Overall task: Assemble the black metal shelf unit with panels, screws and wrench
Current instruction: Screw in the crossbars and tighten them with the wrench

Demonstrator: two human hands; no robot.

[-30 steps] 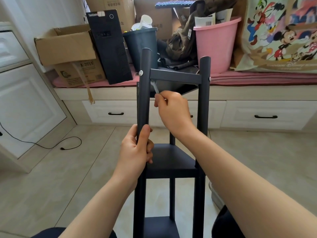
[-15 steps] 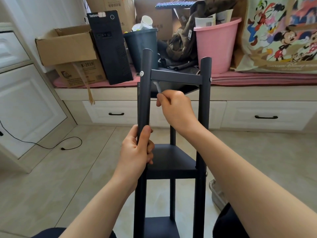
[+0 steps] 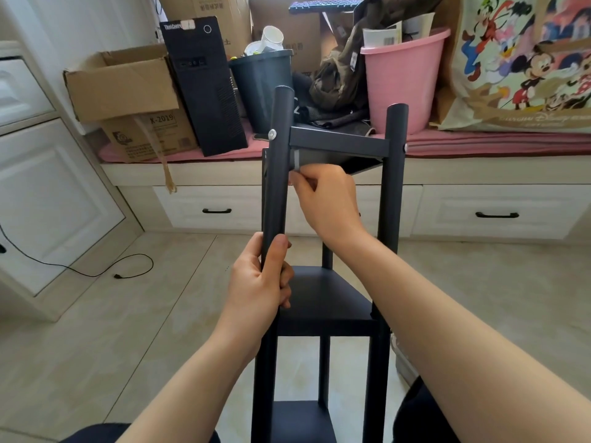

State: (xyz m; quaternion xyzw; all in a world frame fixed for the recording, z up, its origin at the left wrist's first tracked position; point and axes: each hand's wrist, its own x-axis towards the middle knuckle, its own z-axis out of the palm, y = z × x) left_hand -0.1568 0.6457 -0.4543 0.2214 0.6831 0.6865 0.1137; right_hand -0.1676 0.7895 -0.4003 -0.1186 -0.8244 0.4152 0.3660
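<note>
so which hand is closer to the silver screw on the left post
Right. The right hand holds the wrench just below and right of the silver screw. The left hand grips the same post much lower down.

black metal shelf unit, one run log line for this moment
left hand grips front left post | right hand pinches silver wrench under top panel | shelf upright

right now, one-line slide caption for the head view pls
Left hand grips the shelf unit's front post while the right hand works a wrench under the top panel.
</note>
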